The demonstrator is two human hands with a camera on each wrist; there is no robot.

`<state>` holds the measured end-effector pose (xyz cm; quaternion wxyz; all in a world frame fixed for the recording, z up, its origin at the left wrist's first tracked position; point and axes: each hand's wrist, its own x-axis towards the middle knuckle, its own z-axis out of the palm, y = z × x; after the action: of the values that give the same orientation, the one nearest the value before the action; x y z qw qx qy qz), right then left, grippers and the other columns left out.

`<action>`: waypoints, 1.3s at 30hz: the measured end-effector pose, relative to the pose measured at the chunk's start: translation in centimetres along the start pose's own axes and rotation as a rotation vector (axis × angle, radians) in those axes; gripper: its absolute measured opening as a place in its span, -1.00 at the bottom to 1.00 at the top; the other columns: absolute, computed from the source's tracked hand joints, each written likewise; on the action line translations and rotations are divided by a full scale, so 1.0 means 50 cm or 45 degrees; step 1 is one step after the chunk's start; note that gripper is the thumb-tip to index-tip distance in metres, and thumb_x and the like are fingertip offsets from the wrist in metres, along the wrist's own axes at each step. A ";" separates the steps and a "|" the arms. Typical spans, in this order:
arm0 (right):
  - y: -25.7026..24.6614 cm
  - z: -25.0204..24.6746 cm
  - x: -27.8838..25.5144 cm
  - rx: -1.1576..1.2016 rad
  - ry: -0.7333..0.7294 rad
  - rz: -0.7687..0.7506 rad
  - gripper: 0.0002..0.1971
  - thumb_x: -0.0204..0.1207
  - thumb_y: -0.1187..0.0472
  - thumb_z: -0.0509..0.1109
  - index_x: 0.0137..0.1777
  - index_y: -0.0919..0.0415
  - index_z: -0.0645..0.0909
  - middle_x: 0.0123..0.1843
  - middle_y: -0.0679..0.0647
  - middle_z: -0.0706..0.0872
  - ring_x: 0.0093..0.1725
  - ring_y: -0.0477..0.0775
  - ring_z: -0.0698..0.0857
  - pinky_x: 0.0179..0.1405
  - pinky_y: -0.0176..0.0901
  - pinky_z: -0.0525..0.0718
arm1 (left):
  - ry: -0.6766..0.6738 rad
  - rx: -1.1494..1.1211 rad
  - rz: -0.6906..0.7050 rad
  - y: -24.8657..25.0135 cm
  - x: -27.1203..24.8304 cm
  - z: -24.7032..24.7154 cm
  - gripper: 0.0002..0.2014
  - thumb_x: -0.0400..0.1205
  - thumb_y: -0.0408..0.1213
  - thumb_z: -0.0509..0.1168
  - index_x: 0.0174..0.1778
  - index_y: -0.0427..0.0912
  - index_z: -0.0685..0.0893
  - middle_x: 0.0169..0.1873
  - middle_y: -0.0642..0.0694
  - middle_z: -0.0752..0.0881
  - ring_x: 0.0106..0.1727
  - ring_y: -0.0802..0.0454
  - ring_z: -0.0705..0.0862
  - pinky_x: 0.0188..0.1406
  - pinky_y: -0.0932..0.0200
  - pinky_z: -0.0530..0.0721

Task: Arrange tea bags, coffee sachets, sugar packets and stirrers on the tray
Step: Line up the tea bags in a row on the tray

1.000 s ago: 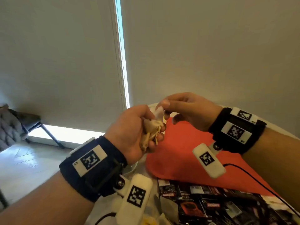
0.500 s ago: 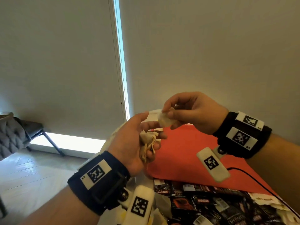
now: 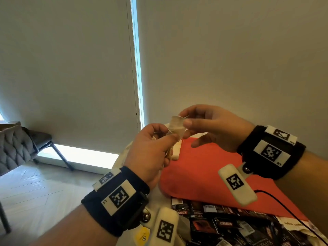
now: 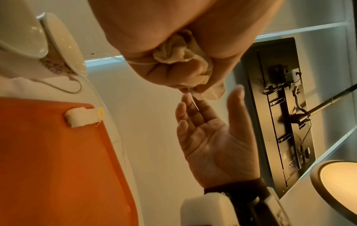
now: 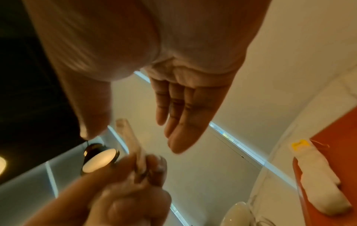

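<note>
Both hands are up over the orange tray point(image 3: 204, 174): the left hand point(image 3: 150, 153) is curled tight round a crumpled bunch of tea bags point(image 4: 181, 53), and the right hand point(image 3: 213, 125) pinches the top corner of one tea bag point(image 3: 175, 126) between thumb and forefinger, its other fingers loose and spread. Below them another tea bag point(image 4: 81, 117) lies at the tray's far edge, while dark coffee sachets point(image 3: 221, 221) sit heaped on the bench at the tray's near side.

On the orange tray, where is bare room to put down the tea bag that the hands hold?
The orange tray is bare between the one tea bag lying at its far left corner and the dark coffee sachets crowding its near edge. The left hand grips a bunch of tea bags; the right hand pinches one.
</note>
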<state>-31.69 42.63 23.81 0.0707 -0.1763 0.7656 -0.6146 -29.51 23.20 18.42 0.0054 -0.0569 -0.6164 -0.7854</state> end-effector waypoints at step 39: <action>0.022 0.024 0.020 0.272 0.025 -0.006 -0.77 0.35 0.42 0.55 0.01 0.30 0.74 -0.20 0.25 0.80 -0.32 0.08 0.78 -0.29 -0.15 0.78 | 0.189 0.255 0.124 0.086 0.134 -0.067 -0.94 0.72 -0.20 0.48 -0.04 -0.08 0.77 -0.40 -0.08 0.65 -0.47 0.10 0.56 -0.62 0.26 0.50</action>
<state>-32.40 41.36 22.59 0.0803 -0.1635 0.6959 -0.6946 -36.11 19.34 22.42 0.0948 -0.0277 -0.6862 -0.7207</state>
